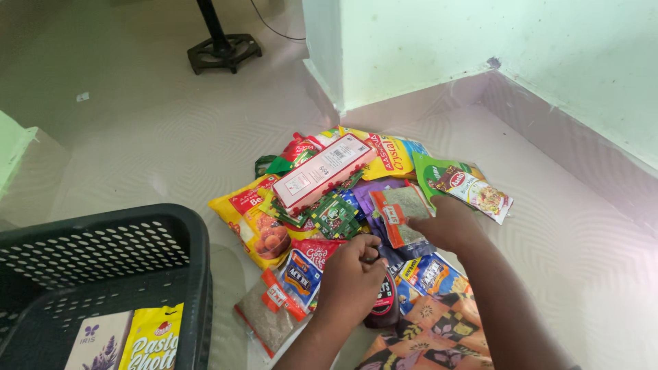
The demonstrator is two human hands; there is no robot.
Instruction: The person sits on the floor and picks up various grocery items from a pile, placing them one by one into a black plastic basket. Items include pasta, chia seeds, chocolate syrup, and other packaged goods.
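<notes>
A heap of colourful food packets (343, 205) lies on the floor in front of me. My right hand (449, 223) grips a clear packet of greyish spice with an orange label (401, 212), holding it above the heap. My left hand (353, 274) is curled low over the pile, its fingers closed on something small and dark by a red packet (312, 257); what it pinches is hidden. A long white and red box (322, 173) lies on top of the heap.
A black perforated plastic basket (137, 240) stands at the lower left with a white packet (96, 342) and a yellow packet (154, 339) inside. A wall corner (329, 68) rises behind the heap. A black stand base (223, 51) sits far back.
</notes>
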